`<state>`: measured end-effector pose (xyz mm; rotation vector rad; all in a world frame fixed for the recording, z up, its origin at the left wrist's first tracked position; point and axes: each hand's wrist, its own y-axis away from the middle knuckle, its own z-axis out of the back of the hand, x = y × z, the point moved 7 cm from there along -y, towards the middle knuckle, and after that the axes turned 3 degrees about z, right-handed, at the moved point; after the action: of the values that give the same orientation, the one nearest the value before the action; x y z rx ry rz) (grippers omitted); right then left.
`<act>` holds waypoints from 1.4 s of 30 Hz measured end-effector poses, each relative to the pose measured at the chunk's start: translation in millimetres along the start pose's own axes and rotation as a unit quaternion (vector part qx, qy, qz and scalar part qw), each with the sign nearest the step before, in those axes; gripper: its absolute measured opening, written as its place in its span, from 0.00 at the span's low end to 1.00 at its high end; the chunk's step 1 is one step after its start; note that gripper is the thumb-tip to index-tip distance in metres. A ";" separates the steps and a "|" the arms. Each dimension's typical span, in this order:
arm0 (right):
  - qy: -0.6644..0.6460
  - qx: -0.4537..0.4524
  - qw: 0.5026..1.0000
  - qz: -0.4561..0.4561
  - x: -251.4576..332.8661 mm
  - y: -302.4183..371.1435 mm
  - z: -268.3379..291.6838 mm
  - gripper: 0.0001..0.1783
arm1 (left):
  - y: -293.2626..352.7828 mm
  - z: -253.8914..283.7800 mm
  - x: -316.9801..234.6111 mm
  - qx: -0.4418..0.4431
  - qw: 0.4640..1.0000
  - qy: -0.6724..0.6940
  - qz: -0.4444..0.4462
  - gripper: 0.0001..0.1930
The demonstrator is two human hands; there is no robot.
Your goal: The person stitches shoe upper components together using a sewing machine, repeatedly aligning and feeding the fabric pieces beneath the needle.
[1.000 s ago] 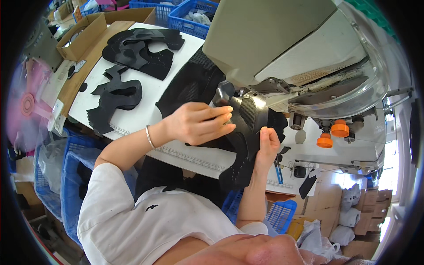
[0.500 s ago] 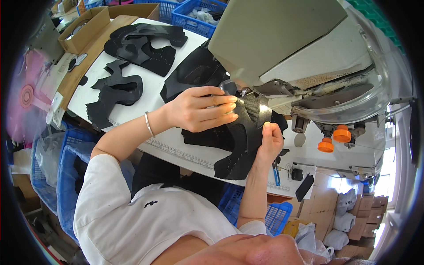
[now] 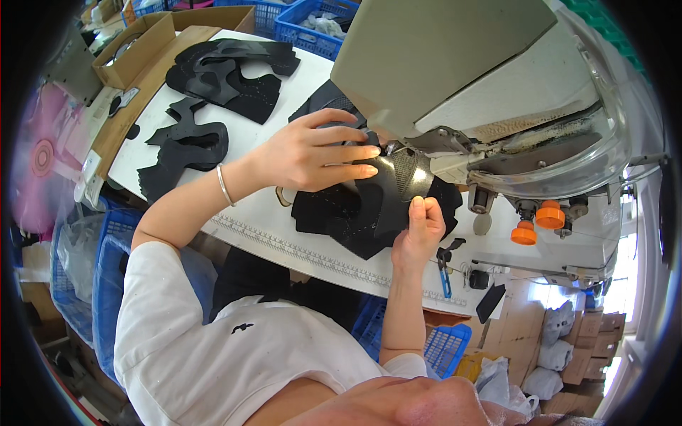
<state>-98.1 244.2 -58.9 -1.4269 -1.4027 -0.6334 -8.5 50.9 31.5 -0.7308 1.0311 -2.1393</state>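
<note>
A black shoe upper with a mesh panel lies under the needle area of a sewing machine, lit by a bright lamp spot. My left hand, a silver bangle at its wrist, rests on the upper's left part with fingers stretched and apart; what lies under the palm is hidden. On the near right side of the lit panel, my right hand pinches the upper's edge between thumb and curled fingers. The needle itself is too small to make out.
More black shoe uppers lie at the table's far left. A ruler strip runs along the near edge. Blue-handled snips and a dark phone-like slab are at right. Orange knobs hang under the machine head. Blue crates stand behind.
The shoe upper has turned under the machine, its lower end swinging up out of the near edge. My left hand has shifted slightly up and left; my right hand slightly left.
</note>
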 end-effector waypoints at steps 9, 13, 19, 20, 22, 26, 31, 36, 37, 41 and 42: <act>0.057 0.009 0.998 0.034 -0.8 14.6 -17.6 0.15 | -10.5 14.5 17.3 0.059 0.997 0.011 0.053 0.18; 0.042 -0.013 0.998 0.038 -2.2 23.1 -27.6 0.14 | -7.2 7.5 -5.5 0.021 0.994 -0.018 0.104 0.18; -0.011 -0.042 0.998 0.042 -1.7 26.3 -43.1 0.16 | 16.7 -27.2 -74.2 0.075 0.985 -0.071 0.140 0.17; -0.011 -0.051 0.997 0.047 -5.1 26.4 -39.3 0.16 | 16.8 -26.8 -76.7 0.050 0.985 -0.062 0.151 0.14; -0.019 -0.053 0.997 0.046 -4.0 25.4 -41.5 0.17 | 15.9 -25.5 -76.2 0.022 0.986 -0.067 0.154 0.13; -0.020 -0.063 0.997 0.048 -3.7 22.9 -43.1 0.17 | 12.4 -20.8 -74.4 -0.036 0.984 -0.077 0.159 0.11; -0.003 -0.073 0.997 0.035 -3.3 18.5 -42.9 0.17 | 6.5 -18.8 -71.7 -0.047 0.980 -0.081 0.173 0.10; 0.012 -0.066 0.996 0.050 1.5 9.3 -46.6 0.16 | 2.2 -19.7 -62.4 -0.046 0.977 -0.070 0.195 0.09; 0.012 -0.066 0.996 0.050 2.5 6.3 -47.3 0.16 | 1.0 -20.1 -60.4 -0.045 0.977 -0.070 0.195 0.09; 0.074 -0.040 0.994 0.069 13.2 -6.8 -46.7 0.15 | -7.9 -18.9 -48.7 -0.047 0.976 -0.059 0.205 0.10; 0.131 -0.029 0.990 0.054 18.1 -9.3 -49.9 0.15 | -9.1 -18.9 -45.1 -0.047 0.975 -0.054 0.210 0.11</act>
<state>-89.9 205.8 -21.9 -1.3993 -1.1021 -0.7662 4.1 97.6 19.8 -0.6013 1.1202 -1.6818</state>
